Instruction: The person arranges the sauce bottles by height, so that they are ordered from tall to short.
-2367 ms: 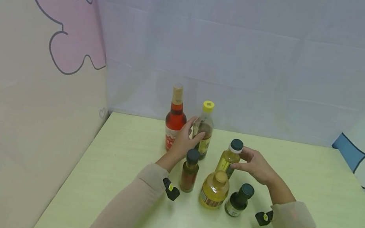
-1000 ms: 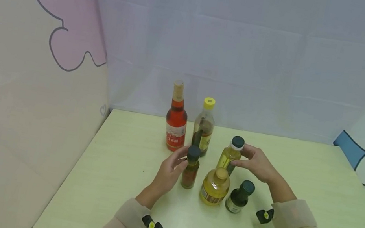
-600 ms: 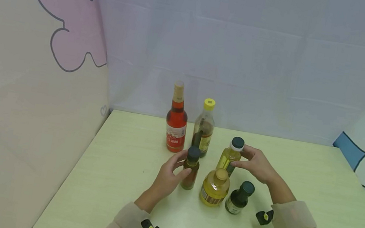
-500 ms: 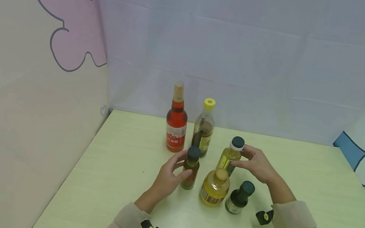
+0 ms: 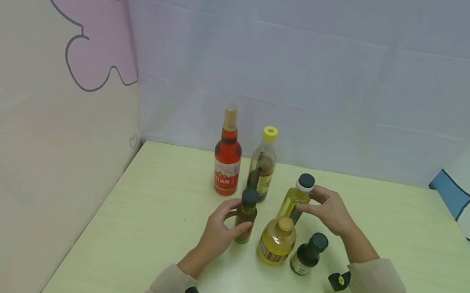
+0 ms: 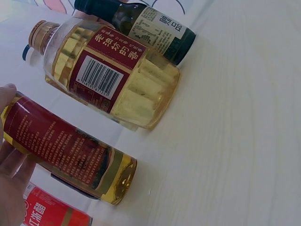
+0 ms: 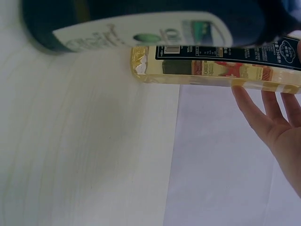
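Observation:
My left hand grips a small oil bottle with a black cap, thumb in front and fingers behind. In the left wrist view its red label faces the camera. My right hand holds a taller bottle of yellow oil by its right side; its cap is dark green with a white collar. In the right wrist view, fingers lie along that bottle's side. Just in front stands a round-shouldered oil bottle with a tan cap, hiding the taller one's base.
A red vinegar bottle and a yellow-capped bottle stand at the back, near the white cloth wall. A small dark bottle with a green cap is at the front right of the pale table.
My left hand has left the yellow-capped bottle, come toward the front and taken hold of the black-capped bottle. My right hand has stayed on its bottle, which has shifted very slightly left.

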A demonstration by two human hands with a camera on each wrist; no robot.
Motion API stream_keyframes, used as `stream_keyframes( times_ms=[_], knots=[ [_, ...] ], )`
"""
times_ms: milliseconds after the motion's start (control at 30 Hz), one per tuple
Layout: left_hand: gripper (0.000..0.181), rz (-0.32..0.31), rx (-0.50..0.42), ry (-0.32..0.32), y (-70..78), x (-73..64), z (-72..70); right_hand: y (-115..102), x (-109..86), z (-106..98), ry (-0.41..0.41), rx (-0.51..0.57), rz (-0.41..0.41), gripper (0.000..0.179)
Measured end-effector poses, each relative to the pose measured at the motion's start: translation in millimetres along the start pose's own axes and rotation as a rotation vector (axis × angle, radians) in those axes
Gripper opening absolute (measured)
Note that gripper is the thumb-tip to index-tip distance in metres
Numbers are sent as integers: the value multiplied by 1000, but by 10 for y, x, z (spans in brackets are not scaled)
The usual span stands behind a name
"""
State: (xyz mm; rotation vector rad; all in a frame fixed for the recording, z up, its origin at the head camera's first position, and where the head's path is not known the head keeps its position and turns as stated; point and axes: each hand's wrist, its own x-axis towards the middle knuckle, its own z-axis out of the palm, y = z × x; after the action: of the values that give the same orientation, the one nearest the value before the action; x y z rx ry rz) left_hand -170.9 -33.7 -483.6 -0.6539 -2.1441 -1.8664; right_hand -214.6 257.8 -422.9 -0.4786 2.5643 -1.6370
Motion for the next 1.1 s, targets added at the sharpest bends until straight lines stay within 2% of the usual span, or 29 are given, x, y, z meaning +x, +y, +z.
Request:
stream_keyframes(
  times_ms=[233, 467, 667, 867, 1100],
  knots=[
    [51, -27, 25, 17, 13, -9, 26, -22, 58, 11, 26, -24, 53, 54],
    [52, -49, 9, 27, 30, -1, 31, -75, 141, 4, 49, -29, 44, 57],
    [49, -63, 43, 20, 1, -8, 17, -73, 226, 20, 61, -32, 51, 58],
    [48, -57, 34, 10, -3, -4, 7, -98, 307, 19, 75, -20, 56, 59],
    [49, -80, 34, 1, 8, -2, -4, -106, 381, 21, 86, -15, 103, 62]
  ],
)
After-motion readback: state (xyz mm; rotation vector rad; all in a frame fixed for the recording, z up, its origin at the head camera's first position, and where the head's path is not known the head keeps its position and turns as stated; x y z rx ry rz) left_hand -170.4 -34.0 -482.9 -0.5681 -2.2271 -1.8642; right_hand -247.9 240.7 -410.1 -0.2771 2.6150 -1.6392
